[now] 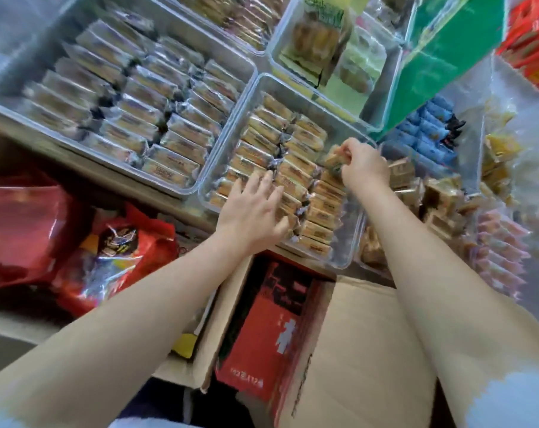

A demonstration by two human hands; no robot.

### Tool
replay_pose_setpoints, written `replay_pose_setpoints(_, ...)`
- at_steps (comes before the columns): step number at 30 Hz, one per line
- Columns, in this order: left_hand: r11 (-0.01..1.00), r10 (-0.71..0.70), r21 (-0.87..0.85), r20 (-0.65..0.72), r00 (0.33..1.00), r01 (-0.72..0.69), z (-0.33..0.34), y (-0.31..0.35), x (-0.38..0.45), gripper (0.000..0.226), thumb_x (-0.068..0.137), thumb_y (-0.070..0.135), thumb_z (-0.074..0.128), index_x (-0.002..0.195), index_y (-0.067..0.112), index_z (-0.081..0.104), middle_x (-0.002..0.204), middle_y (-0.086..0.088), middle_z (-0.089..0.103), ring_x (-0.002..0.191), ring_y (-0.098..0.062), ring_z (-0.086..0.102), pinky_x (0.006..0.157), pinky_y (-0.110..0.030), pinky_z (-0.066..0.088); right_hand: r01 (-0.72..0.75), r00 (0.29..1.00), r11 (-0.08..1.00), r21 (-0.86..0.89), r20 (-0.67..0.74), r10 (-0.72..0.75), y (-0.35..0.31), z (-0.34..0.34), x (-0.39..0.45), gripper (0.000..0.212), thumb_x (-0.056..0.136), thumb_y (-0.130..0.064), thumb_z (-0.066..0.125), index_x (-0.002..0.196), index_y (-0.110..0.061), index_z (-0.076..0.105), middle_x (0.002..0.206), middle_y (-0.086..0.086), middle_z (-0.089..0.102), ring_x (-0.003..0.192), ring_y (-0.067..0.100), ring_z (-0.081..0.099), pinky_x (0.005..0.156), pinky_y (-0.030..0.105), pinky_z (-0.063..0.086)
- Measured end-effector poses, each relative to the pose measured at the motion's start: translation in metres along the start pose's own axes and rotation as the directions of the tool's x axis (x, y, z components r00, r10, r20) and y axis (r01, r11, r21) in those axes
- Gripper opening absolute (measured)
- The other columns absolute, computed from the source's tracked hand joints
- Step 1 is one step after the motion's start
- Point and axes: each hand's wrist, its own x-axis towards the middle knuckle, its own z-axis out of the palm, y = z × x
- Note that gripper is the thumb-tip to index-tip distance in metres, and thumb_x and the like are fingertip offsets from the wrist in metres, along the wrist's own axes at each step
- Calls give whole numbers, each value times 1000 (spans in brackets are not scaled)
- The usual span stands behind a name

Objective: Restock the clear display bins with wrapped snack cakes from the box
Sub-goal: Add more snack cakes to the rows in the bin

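A clear display bin point(351, 242) in the middle holds rows of wrapped snack cakes point(296, 149) standing on edge. My left hand point(252, 208) lies flat with spread fingers on the cakes in the bin's near left rows. At the bin's right side my right hand point(365, 166) pinches one wrapped snack cake point(334, 160) just above the right row. The cardboard box point(348, 341) sits below the bin, its flaps open, with a red carton point(262, 341) inside.
A larger clear bin point(2, 94) packed with wrapped cakes stands to the left. Behind is a bin of green-wrapped snacks point(320, 47). Right are bins of blue packs point(432, 131), tan packs point(438, 196) and pink packs point(496, 242). Red snack bags point(77, 242) lie lower left.
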Motion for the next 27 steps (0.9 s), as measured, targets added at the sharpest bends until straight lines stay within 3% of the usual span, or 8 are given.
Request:
replay_pose_setpoints(4,1000,-5,-4,43,999,5,2,0,1,75,98,60,23,161,19,19,169,-12,6,156,-31,4,122,-54,17,-31,996,995,-93,84,39,-9,26,-2,41,94,-1,45,127,-20,57,123,12,60,111,37,58,82,40,46)
replay_pose_setpoints(6,1000,-4,-1,46,999,4,2,1,1,75,98,60,22,161,19,18,169,-12,5,156,-31,3,122,-54,17,-20,983,997,-77,182,34,-11,31,-4,51,93,0,43,142,-15,46,136,15,54,123,36,51,96,44,46)
replay_pose_setpoints(9,1000,0,-4,33,999,1,3,1,2,75,98,60,21,161,20,19,169,-12,7,156,-31,4,122,-54,18,11,945,994,-109,325,25,-11,27,-12,72,92,0,43,158,-15,18,160,15,26,147,33,24,119,49,26)
replay_pose_setpoints(12,1000,-2,5,20,1000,2,1,2,1,75,97,60,22,160,20,22,169,-11,10,155,-30,7,122,-53,20,72,928,992,-100,372,-30,-16,-5,-29,70,96,-10,46,159,-24,19,165,12,13,151,34,14,121,52,18)
replay_pose_setpoints(17,995,-57,-77,46,997,60,-8,5,-6,71,97,59,38,158,23,27,169,-8,11,156,-26,6,125,-49,13,189,948,946,265,201,-246,5,-106,-118,32,102,-28,46,129,-29,64,118,-4,62,102,10,60,87,30,51)
replay_pose_setpoints(20,888,-151,-446,-52,987,113,-31,42,-28,56,96,37,56,146,12,48,160,-16,32,150,-30,23,121,-46,21,186,954,897,401,144,-262,46,-155,-208,21,101,-29,51,106,-31,71,92,-12,67,81,2,61,69,26,50)
replay_pose_setpoints(23,737,-13,-654,-267,964,-171,-59,127,-86,40,95,27,58,132,12,61,143,-7,50,136,-21,39,110,-31,30,54,966,901,430,206,-156,106,-169,-284,19,100,-30,53,93,-30,70,86,-8,69,80,7,64,76,31,53)
replay_pose_setpoints(27,657,362,-540,-387,848,-526,-69,229,-163,36,93,40,51,123,25,64,134,7,55,128,-4,41,111,-18,20,-102,971,881,463,240,-13,178,-133,-347,18,101,-29,53,91,-30,69,82,-10,68,77,5,65,75,33,57)
